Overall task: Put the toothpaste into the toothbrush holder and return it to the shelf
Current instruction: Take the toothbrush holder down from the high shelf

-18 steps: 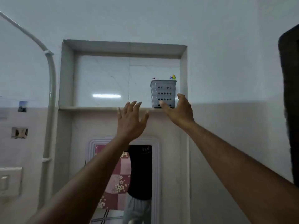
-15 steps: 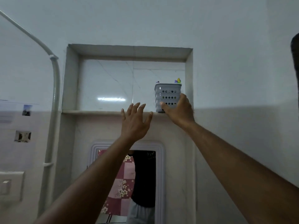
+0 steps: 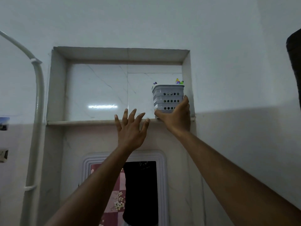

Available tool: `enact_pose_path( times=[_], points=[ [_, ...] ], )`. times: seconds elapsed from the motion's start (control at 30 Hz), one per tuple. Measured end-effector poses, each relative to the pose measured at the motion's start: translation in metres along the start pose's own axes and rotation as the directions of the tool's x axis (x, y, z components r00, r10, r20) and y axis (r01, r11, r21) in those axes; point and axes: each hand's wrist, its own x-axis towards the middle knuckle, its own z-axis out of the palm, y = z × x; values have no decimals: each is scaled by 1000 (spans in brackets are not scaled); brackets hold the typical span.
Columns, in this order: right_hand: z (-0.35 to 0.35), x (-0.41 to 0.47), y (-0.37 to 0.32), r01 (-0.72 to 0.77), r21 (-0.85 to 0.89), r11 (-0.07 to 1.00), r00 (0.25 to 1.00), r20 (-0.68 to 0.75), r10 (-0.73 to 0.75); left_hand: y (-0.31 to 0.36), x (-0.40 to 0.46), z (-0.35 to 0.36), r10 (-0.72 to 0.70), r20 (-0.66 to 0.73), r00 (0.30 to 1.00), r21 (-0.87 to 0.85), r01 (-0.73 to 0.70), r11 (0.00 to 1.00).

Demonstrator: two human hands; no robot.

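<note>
Two hands are raised toward a recessed wall shelf [image 3: 104,122] in the head view, the only view supplied.

Right hand [image 3: 176,119]: it wraps the lower part of the holder [image 3: 168,99], thumb across the front of its base, fingers [image 3: 185,101] up its right side. The palm covers the holder's bottom edge, so whether the base sits fully on the ledge cannot be told. The grasp is closed around the holder.

Left hand [image 3: 131,128]: fingers spread wide, palm facing the wall, holding nothing. It is just left of the right hand, its fingertips at the level of the shelf's front lip. Contact with the lip cannot be confirmed.

Holder: grey plastic, upright, with rows of round holes in its front face. It stands at the far right end of the shelf, close beside the niche's right wall. Small coloured tips [image 3: 178,82], yellow, green and purple, show above its rim. Which of them, if any, is the toothpaste cannot be told.

Surroundings: the niche is lined with pale marble-veined tile. A white pipe [image 3: 38,95] runs down the wall to its left. Below the shelf hangs a white-framed mirror [image 3: 123,190], reflecting a dark garment and a pink flowered cloth.
</note>
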Motion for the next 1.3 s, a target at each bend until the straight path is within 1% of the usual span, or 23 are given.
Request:
enact_pose_path(
  times=[0.07,0.13,0.23,0.33,0.43,0.63,0.77,0.83,0.93,1.07,1.17,1.23,1.3],
  points=[
    [-11,-3,-4,13,47,999,999,-44,-10,2,2,-3,-4,17,1000,-44,5,999],
    [-26,-4,-12,25,112,993,998,-55,-19,8,3,-8,-28,12,1000,-144,29,989],
    [-46,-12,-20,33,151,988,997,-68,-23,14,-2,-17,-39,-39,998,-282,26,959],
    [-62,-34,-19,42,176,984,996,-84,-27,15,-20,-24,-29,-95,995,-330,-4,944],
    [-76,-65,-10,20,208,978,996,-89,-2,14,-49,-25,-3,-103,995,-345,-33,938],
    [-84,-147,31,-92,295,951,996,17,91,-1,-121,-18,10,37,999,-351,4,936],
    [-80,-217,69,-200,291,936,979,102,177,-16,-190,-2,-2,202,979,-395,83,915],
    [-80,-253,88,-241,295,925,968,136,209,-23,-229,6,-37,258,965,-436,151,887],
    [-79,-314,118,-326,253,911,937,213,276,-37,-295,17,-112,361,926,-432,272,860],
    [-81,-398,158,-472,157,867,858,308,411,-57,-381,31,-193,498,845,-406,425,809],
    [-81,-456,181,-552,82,830,796,348,495,-77,-443,40,-257,563,785,-365,516,775],
    [-79,-491,199,-604,13,797,740,379,555,-91,-480,49,-331,607,722,-326,606,725],
    [-82,-518,213,-618,-34,785,713,396,578,-102,-508,51,-384,649,656,-274,673,687]
  ],
)
